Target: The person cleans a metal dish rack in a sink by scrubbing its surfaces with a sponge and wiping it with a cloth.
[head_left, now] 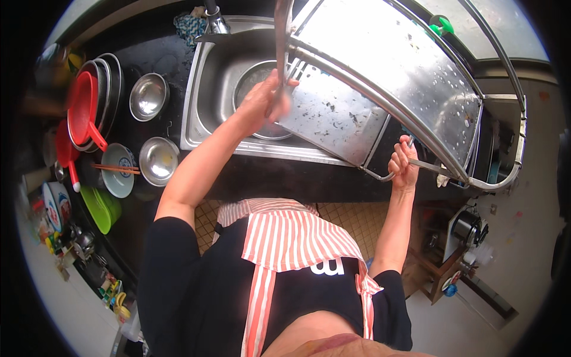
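Note:
A stainless steel dish rack [401,76] leans over the sink and counter, its shiny upper panel wet with drops and dark specks. Around the rack's left upright is my left hand [264,97], partly blurred. My right hand [403,163] grips a bent rod low on the rack's front side. Beneath the tubes, a lower metal tray [332,118] slants down towards the sink, scattered with dark bits. The stainless steel sink [214,85] lies under my left hand, with a round metal basin [247,73] in it, partly hidden by that hand and the tray.
Left of the sink stand two metal bowls [149,97], a patterned bowl [117,180] with chopsticks [117,168] across it, red strainers [82,107] and a green basket [100,207]. A faucet [217,22] and a checked cloth [189,26] are behind. A window borders the right.

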Demonstrator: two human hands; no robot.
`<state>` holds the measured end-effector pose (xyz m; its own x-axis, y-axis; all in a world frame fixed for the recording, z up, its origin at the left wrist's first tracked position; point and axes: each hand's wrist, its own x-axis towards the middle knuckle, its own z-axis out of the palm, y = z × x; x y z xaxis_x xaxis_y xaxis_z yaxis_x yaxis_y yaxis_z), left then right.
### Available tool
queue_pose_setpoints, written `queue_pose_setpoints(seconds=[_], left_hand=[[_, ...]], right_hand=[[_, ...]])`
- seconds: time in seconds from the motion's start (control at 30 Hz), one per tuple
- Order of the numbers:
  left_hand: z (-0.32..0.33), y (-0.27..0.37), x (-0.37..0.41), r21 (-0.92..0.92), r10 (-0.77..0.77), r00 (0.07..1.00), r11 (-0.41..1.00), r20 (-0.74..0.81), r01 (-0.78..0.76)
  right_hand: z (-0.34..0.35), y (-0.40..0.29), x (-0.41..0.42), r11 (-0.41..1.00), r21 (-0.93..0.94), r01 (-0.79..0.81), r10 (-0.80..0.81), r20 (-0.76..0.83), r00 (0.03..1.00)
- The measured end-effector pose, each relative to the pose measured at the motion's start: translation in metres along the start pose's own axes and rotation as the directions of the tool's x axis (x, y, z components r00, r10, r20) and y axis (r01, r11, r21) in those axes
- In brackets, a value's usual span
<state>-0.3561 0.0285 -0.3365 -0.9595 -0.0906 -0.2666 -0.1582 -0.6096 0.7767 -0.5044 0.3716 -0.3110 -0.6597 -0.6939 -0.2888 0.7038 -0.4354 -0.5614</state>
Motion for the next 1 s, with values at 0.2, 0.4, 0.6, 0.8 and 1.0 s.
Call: queue_pose_setpoints(seconds=[0.2,0.4,0.6,0.8,1.0], left_hand=[[0.023,0.026,-0.031,-0.001,-0.139,0.99,0.99,-0.018,0.139],[0.038,0.025,-0.033,-0.093,-0.213,0.977,0.973,0.011,0.214],[0.048,0.033,-0.028,-0.19,-0.079,0.983,0.975,0.167,0.111],[0.026,0.068,-0.042,-0.093,-0.034,0.996,0.995,0.088,0.042],[0.045,0.066,-0.048,-0.082,-0.147,0.989,0.986,-0.024,0.144]], right_hand=[[-0.025,0.002,-0.019,0.993,0.11,0.032,-0.022,-0.091,0.996],[-0.016,-0.016,-0.025,1.0,-0.019,0.005,-0.007,-0.122,0.993],[0.032,-0.044,-0.015,0.993,-0.114,-0.019,0.024,0.047,0.999],[0.032,-0.015,0.037,0.997,-0.066,-0.043,0.055,0.184,0.981],[0.012,-0.002,0.026,0.998,-0.03,-0.054,0.058,0.15,0.987]])
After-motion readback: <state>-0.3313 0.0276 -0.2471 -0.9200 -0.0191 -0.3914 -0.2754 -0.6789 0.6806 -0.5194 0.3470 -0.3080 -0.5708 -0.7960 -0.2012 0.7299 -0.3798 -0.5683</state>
